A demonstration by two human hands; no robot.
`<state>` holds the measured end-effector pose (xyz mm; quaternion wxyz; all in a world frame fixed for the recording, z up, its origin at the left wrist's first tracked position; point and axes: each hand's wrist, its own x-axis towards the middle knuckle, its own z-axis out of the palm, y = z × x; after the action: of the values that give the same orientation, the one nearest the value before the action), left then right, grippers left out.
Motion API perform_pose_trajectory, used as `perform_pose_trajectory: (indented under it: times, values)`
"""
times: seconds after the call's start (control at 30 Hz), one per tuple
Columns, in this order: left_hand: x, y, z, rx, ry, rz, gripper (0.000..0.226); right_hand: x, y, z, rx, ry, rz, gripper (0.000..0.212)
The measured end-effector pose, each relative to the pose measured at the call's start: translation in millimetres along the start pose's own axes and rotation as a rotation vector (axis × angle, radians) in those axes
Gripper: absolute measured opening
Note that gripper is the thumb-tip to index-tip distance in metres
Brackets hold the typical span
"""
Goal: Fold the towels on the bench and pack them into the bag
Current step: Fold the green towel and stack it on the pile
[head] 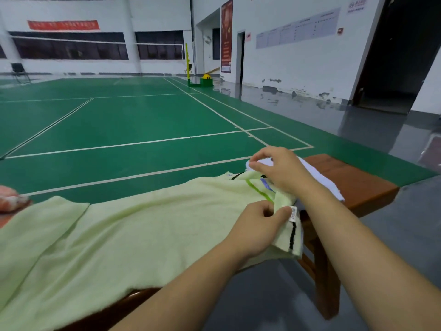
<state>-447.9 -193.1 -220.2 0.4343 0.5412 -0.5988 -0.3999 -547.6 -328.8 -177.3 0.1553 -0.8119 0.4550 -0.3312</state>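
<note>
Early in the job, by the look of it — nothing folded for certain, nothing packed. Pale green towel (148, 235) spread lengthwise over the wooden bench (353, 177), most of it lying flat and open, its near edge hanging over the front. At the far left, one end already turned back on itself in a loose flap, though too rough to count as a finished fold. At the right end, both corners taken up: left hand (256, 226) pinching the near corner between thumb and curled fingers, just by the small white label (293, 214) and the black stripe; right hand (280, 168) curled round the far corner, lifting it a little off the bench. Hard to tell how many fingers of the right hand actually clamp the cloth, but clearly a grasp, not a resting palm.

Behind the right hand, a white towel (317, 174) on the bench, partly hidden; folded or merely bunched, impossible to say. At the far left edge, a scrap of orange and white cloth (10, 198), perhaps another towel, mostly out of view.

No bag anywhere in sight. Judging from this, still ahead: the green towel's first proper fold — probably right end carried over toward the left — then further folds, the other towels, and all the packing.
</note>
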Motion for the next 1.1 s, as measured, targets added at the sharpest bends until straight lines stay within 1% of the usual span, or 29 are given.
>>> perform_pose_trajectory:
  times: [0.07,0.13,0.17,0.23,0.27,0.37,0.43,0.5,0.53,0.6,0.63,0.7,0.73,0.77,0.8,0.87,0.9,0.93,0.97,1.0,1.07,1.1]
  values:
    - [0.2,-1.0,-0.7,0.011,-0.021,-0.003,0.038,0.9,0.2,6.9,-0.153,-0.116,-0.008,0.019]
    - [0.2,-2.6,-2.9,0.036,-0.034,-0.009,0.038,0.4,6.6,14.5,-0.299,-0.197,0.033,0.030]
    - [0.3,-3.5,-4.6,0.043,-0.033,-0.008,0.039,0.7,10.2,17.8,-0.322,-0.200,0.045,0.032]
    - [0.5,-5.1,-8.4,0.016,-0.030,-0.012,0.042,2.1,14.2,20.6,-0.272,-0.135,0.075,0.021]
    - [0.7,-5.9,-10.0,-0.015,-0.031,-0.018,0.044,3.4,15.6,20.1,-0.230,-0.090,0.105,0.019]
    - [1.8,-6.4,-14.3,-0.134,-0.043,-0.029,0.045,6.4,18.0,16.8,-0.062,0.029,0.185,0.026]
    - [2.1,-4.7,-15.9,-0.236,-0.048,-0.056,0.041,7.0,19.8,13.7,0.105,0.102,0.247,0.037]
    - [3.4,-3.5,-17.1,-0.322,-0.036,-0.106,0.036,9.0,27.5,10.2,0.220,0.190,0.326,0.052]
    - [4.4,-3.6,-17.4,-0.367,-0.030,-0.123,0.033,10.5,32.1,8.5,0.296,0.233,0.372,0.055]
    - [6.0,-4.4,-18.5,-0.477,-0.013,-0.136,0.020,12.8,38.9,5.3,0.536,0.295,0.517,0.050]
    - [7.2,-4.9,-19.2,-0.527,-0.004,-0.144,0.020,13.4,39.3,4.4,0.659,0.300,0.604,0.048]
    - [9.9,-6.0,-20.1,-0.604,-0.003,-0.175,0.041,13.3,34.6,1.1,0.876,0.295,0.723,0.043]
    - [10.5,-6.0,-19.9,-0.632,-0.008,-0.191,0.049,12.4,30.7,-1.5,0.968,0.277,0.754,0.042]
    - [10.5,-5.5,-19.6,-0.659,-0.013,-0.209,0.051,12.2,27.3,-4.5,1.044,0.231,0.782,0.046]
    - [10.3,-4.7,-18.7,-0.686,-0.027,-0.225,0.050,12.0,26.5,-6.9,1.098,0.134,0.795,0.057]
    - [9.5,-2.3,-17.5,-0.755,-0.062,-0.245,0.037,8.4,20.7,-10.8,1.108,-0.078,0.782,0.081]
    - [8.3,0.3,-16.5,-0.788,-0.079,-0.241,0.029,7.1,18.4,-12.2,1.098,-0.155,0.774,0.086]
    - [7.6,2.5,-15.1,-0.817,-0.096,-0.232,0.024,7.4,19.8,-11.0,1.093,-0.185,0.773,0.087]
    - [6.8,4.2,-13.7,-0.836,-0.105,-0.224,0.021,7.2,21.4,-9.6,1.118,-0.183,0.781,0.086]
    - [6.3,6.2,-11.6,-0.849,-0.103,-0.216,0.019,6.8,22.5,-8.8,1.131,-0.152,0.790,0.081]
    - [4.5,11.2,-5.2,-0.857,-0.096,-0.199,0.014,8.1,28.0,-8.7,1.209,-0.040,0.820,0.062]
    - [4.6,12.8,-2.2,-0.858,-0.097,-0.190,0.010,9.0,30.8,-9.8,1.243,0.029,0.837,0.056]
